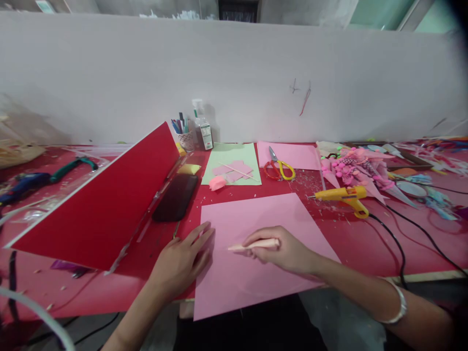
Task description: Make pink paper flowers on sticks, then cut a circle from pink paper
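A large sheet of pink paper (241, 287) lies in front of me, its near edge jutting past the table's edge. My right hand (274, 248) is closed around a pale peach pen-like tool (268, 243), whose tip points left, over the paper. I cannot tell its exact kind, nor whether the tip touches the sheet. At the paper's left edge rests my left hand (183, 261), fingers apart and slightly bent, holding nothing. By its thumb a thin stick (177, 229) shows, partly hidden.
A red board (120, 200) leans at left beside a black phone (175, 197). Scissors (280, 165), a green sheet (212, 163) with pink pieces and a bottle (204, 129) stand behind. At right lie a yellow glue gun (343, 195), its cord, and pink paper cones (358, 168).
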A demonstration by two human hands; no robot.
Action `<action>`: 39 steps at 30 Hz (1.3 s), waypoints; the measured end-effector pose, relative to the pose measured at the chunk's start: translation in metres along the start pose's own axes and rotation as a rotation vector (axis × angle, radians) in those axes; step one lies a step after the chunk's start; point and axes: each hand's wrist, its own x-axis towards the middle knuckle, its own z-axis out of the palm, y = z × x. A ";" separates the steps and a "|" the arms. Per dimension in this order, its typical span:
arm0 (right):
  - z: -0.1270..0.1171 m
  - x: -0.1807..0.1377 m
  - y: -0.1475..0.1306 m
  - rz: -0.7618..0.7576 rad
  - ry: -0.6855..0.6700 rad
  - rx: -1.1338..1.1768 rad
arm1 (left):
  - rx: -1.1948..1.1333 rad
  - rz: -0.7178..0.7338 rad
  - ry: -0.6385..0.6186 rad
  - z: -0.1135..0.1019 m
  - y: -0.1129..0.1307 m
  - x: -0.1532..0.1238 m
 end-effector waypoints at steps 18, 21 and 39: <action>-0.006 0.029 0.012 -0.072 0.221 -0.117 | -0.025 -0.008 0.055 0.004 0.000 -0.001; -0.020 0.026 0.018 -0.079 0.375 -0.181 | -0.015 -0.011 0.058 0.005 0.001 -0.001; -0.001 0.025 0.014 -0.101 0.141 -0.224 | 0.003 0.018 0.067 0.007 0.001 -0.002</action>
